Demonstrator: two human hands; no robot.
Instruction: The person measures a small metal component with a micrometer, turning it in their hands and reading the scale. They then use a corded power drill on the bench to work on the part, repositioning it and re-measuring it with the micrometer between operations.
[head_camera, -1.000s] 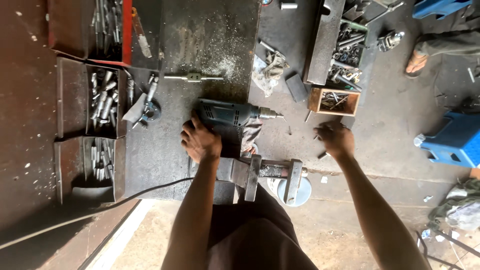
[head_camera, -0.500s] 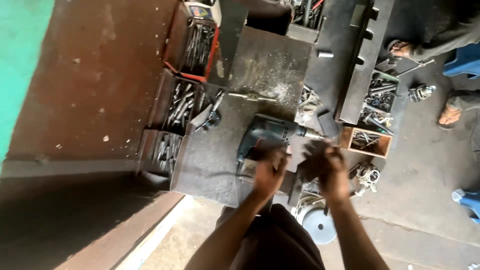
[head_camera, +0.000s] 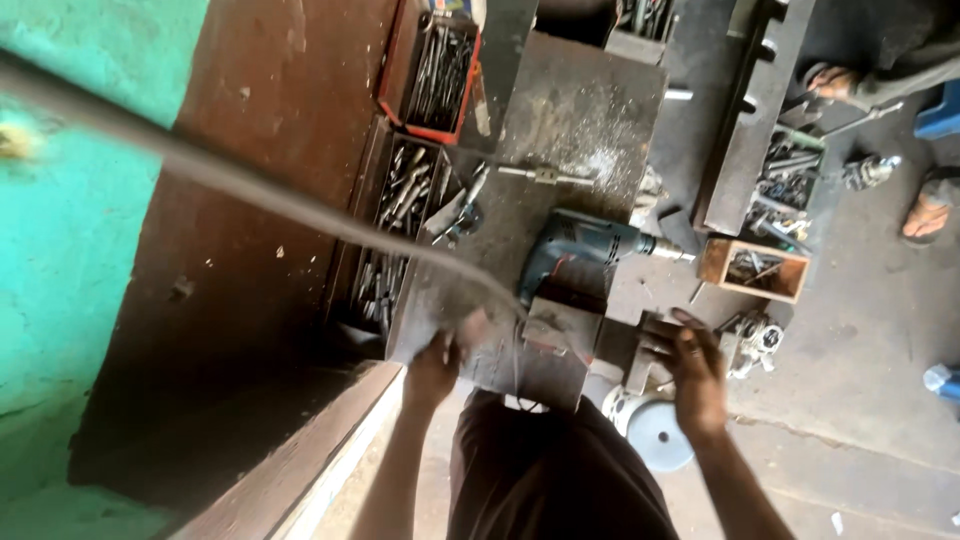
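A blue-grey drill (head_camera: 580, 255) lies on the dark grey steel bench (head_camera: 590, 110). At ten o'clock from it sits a red tray (head_camera: 398, 62); the wall (head_camera: 70, 230) at nine o'clock is turquoise.

A green painted wall (head_camera: 60, 200) meets a rusty brown panel (head_camera: 250, 180); the grey concrete floor (head_camera: 860, 380) is dusty.

An electric drill (head_camera: 585, 255) lies on the workbench (head_camera: 580, 110) at frame centre, a vise (head_camera: 600, 335) just below it. Trays of bits (head_camera: 405, 195) sit to its left, a small wooden box (head_camera: 752, 270) to its right. What seems a cord (head_camera: 250, 185) crosses the upper left.
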